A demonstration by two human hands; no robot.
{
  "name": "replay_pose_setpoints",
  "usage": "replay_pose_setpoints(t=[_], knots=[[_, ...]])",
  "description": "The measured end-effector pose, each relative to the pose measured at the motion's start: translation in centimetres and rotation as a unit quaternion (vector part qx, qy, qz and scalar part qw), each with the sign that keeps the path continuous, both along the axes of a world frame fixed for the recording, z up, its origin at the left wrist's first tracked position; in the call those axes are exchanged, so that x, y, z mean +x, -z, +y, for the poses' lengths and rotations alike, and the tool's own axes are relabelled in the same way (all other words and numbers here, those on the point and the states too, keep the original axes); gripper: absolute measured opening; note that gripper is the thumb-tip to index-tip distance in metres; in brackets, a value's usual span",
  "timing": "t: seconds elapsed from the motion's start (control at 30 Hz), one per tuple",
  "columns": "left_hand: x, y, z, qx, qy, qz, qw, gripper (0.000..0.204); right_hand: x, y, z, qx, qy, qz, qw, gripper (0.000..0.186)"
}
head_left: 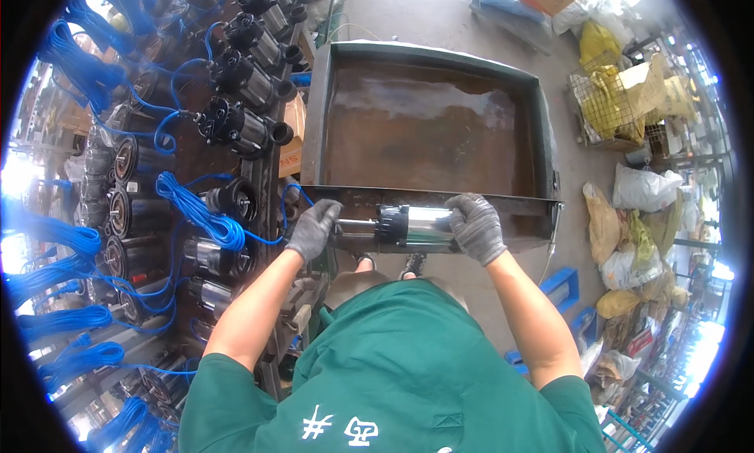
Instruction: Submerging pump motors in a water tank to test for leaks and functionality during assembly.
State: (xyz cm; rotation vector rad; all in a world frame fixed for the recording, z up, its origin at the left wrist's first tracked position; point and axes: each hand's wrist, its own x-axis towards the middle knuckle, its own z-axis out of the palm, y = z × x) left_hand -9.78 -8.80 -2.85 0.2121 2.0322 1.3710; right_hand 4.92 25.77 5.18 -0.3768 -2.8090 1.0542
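Note:
A cylindrical motor (412, 226) with a polished steel body, black end and long metal shaft (357, 223) lies horizontally at the near side of a green metal tank (317, 115) of brownish liquid. My left hand (316, 227), in a grey glove, is closed at the shaft's left end; exactly what its fingers grip there is partly hidden. My right hand (475, 227), also gloved, grips the right end of the motor's steel body. A blue cable (263, 238) runs from a coiled bundle on the left toward my left hand.
At left, benches hold several black pumps (232, 123), motors (137, 213) and blue cable coils (59, 323), beside a cardboard box (290, 131). At right are wire baskets (593, 119), sacks (640, 187) and blue plastic frames (559, 289) on the floor.

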Motion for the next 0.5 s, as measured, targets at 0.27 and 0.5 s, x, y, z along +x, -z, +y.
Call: replay_pose_setpoints(t=[0.27, 0.5], knots=[[1.8, -2.7, -1.0, 0.114, -0.097, -0.238, 0.960, 0.025, 0.1, -0.2, 0.0, -0.013, 0.001, 0.005, 1.000, 0.014], [-0.2, -2.1, -1.8, -0.025, -0.127, -0.174, 0.976, 0.038, 0.1, -0.1, 0.0, 0.001, -0.005, 0.012, 1.000, 0.013]])
